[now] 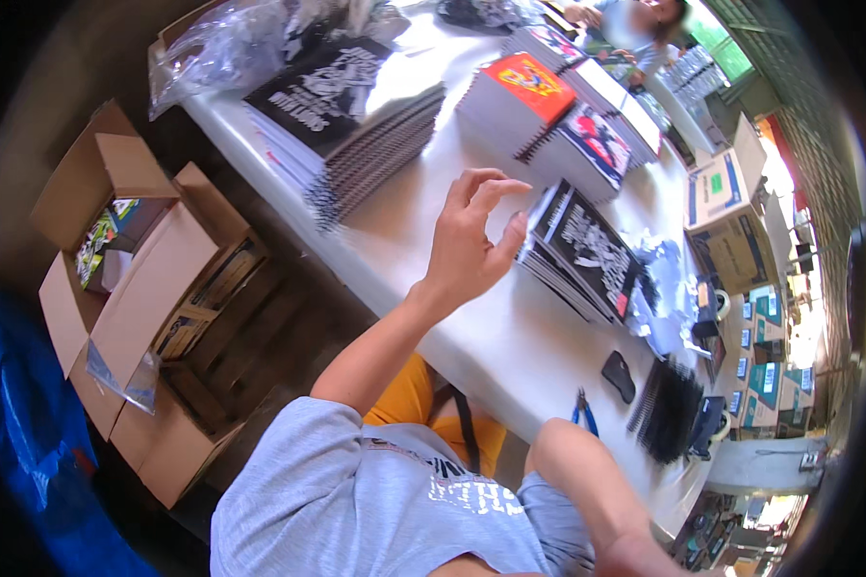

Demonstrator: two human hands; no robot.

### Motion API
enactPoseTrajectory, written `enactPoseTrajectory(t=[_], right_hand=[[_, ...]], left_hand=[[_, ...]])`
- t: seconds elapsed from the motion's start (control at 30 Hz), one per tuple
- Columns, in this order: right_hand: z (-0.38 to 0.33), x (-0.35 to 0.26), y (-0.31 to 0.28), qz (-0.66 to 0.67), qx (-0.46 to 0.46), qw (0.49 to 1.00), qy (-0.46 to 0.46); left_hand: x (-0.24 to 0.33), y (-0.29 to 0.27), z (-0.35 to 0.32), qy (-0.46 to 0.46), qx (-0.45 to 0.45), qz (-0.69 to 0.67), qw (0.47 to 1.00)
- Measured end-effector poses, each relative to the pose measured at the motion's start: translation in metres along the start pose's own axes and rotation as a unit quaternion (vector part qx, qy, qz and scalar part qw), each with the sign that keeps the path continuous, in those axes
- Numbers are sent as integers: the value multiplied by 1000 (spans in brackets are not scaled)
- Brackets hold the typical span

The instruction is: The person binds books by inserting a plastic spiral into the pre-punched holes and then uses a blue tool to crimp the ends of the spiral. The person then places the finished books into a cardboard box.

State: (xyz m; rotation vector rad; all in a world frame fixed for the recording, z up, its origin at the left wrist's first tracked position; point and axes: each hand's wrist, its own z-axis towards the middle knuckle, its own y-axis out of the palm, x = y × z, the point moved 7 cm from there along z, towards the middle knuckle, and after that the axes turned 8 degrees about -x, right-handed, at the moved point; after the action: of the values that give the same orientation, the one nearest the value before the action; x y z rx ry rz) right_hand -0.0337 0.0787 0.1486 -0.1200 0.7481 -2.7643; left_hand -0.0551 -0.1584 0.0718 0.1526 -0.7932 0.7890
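My left hand (476,231) is raised over the white table, fingers curved and apart, with nothing between them. Just right of its thumb lies a short stack of black-covered spiral notebooks (592,250). Farther left stands a taller stack of black spiral notebooks (327,96), its coil bindings facing the near side. My right arm bends back toward my body. Only part of my right hand (635,556) shows at the lower edge, and its fingers are cut off from view.
Beyond are notebook stacks with orange (529,87) and red-black covers (595,144). Blue-handled pliers (584,413), a dark flat object (619,376) and black coils (666,412) lie at right. An open cardboard box (154,279) stands left. A person (630,38) is across the table.
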Motion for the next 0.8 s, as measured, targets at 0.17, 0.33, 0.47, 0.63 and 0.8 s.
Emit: enactPoseTrajectory(t=[0.17,0.33,0.47,0.63,0.8], right_hand=[[-22,-8,-37,-10,-35,999,40],[-58,-6,-95,-39,29,993,104],[-141,84,-133,-27,233,887,399],[-258,230,-56,80,45,676,731],[-212,194,-86,-132,98,745,646]], left_hand=[[-47,89,-14,-83,-125,66,986],[-78,141,-23,-125,-239,206,941],[-76,141,-20,-101,-244,235,935],[-71,153,-19,-114,-299,259,911],[-62,149,-15,-124,-374,292,872]])
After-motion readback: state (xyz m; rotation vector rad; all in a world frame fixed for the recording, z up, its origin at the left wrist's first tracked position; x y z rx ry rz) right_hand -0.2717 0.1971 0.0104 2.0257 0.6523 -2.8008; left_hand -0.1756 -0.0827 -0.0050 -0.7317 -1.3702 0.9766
